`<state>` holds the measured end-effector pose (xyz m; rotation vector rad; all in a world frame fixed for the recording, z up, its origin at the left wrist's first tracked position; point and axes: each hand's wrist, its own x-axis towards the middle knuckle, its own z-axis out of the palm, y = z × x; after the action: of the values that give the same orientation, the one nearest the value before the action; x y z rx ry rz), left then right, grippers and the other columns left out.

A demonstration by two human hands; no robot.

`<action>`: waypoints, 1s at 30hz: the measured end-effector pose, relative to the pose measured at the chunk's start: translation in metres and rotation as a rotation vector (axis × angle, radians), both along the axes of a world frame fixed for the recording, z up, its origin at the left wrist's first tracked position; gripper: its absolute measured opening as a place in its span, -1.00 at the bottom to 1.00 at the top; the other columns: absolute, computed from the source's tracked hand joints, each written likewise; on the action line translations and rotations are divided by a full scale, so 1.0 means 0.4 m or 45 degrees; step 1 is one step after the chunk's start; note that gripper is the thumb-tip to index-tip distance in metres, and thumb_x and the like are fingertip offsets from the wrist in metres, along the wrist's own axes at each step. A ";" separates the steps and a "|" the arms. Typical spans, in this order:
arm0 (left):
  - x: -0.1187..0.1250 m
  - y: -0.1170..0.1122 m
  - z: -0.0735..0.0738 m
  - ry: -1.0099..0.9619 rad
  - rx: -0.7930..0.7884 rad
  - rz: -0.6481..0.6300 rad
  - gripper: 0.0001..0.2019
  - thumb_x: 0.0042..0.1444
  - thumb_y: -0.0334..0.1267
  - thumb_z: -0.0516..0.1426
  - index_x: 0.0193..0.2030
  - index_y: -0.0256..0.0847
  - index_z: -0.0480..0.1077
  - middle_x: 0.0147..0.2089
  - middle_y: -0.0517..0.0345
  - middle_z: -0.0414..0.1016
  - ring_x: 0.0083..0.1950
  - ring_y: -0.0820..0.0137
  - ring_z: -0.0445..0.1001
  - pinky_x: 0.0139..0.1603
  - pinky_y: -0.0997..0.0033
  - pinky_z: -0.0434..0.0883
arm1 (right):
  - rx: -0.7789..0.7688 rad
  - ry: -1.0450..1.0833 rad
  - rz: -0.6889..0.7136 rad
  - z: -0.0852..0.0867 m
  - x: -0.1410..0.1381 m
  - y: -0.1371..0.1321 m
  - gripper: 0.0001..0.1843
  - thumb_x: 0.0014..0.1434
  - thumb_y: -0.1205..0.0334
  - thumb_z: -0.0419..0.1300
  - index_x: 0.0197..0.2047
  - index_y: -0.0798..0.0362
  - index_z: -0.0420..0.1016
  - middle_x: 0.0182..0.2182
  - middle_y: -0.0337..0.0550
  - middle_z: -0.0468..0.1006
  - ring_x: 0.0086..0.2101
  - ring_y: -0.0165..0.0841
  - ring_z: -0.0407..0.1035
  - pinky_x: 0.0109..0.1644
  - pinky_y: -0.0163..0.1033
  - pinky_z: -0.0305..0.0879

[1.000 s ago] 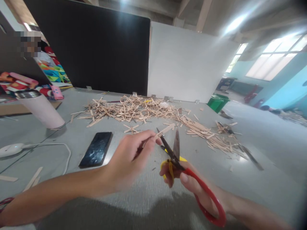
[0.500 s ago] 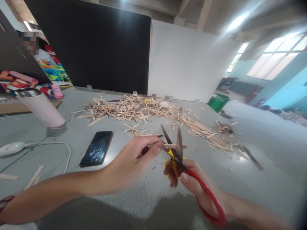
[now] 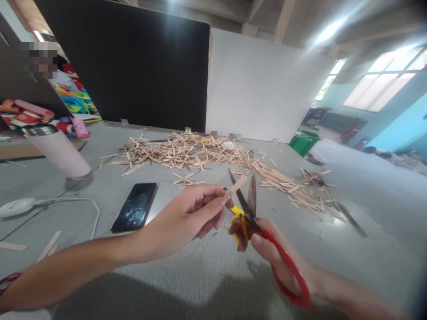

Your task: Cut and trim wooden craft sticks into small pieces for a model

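My left hand [image 3: 196, 211] pinches a wooden craft stick [image 3: 237, 186] between thumb and fingertips. Dark pen marks show on the stick near the thumb, and its free end slants up to the right, seen across one scissor blade. My right hand [image 3: 271, 244] grips a pair of scissors [image 3: 248, 204], with one red handle loop and a yellow part around the fingers. The blades are spread and point away from me. Whether the stick touches a blade I cannot tell.
A large heap of craft sticks [image 3: 180, 151] lies along the table's back, trailing right. A phone [image 3: 135, 207] lies left of my hands, beyond it a white cable [image 3: 83, 198] and a pink tumbler [image 3: 58, 151]. Black [image 3: 140, 66] and white [image 3: 256, 84] panels stand behind.
The craft stick has tilted from level, between the blades, to slanting up and right. The scissors have stayed nearly in place, blades still spread. My left fingers have shifted their hold slightly.
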<state>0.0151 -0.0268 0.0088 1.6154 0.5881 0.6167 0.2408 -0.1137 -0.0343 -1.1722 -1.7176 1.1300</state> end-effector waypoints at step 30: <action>0.009 -0.006 -0.020 0.167 0.353 -0.170 -0.73 0.48 -0.29 0.09 -0.24 -0.26 0.55 -0.31 0.20 0.65 -0.34 0.52 0.50 -0.39 0.55 0.25 | -0.106 0.043 0.137 -0.012 -0.015 -0.002 -0.41 0.38 -0.37 0.11 0.03 0.02 0.48 -0.18 -0.05 0.44 -0.15 -0.18 0.33 -0.05 -0.08 0.39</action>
<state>0.0186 -0.0290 0.0008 1.9500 0.5013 0.5118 0.2347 -0.1143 -0.0392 -1.1153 -1.7393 1.2900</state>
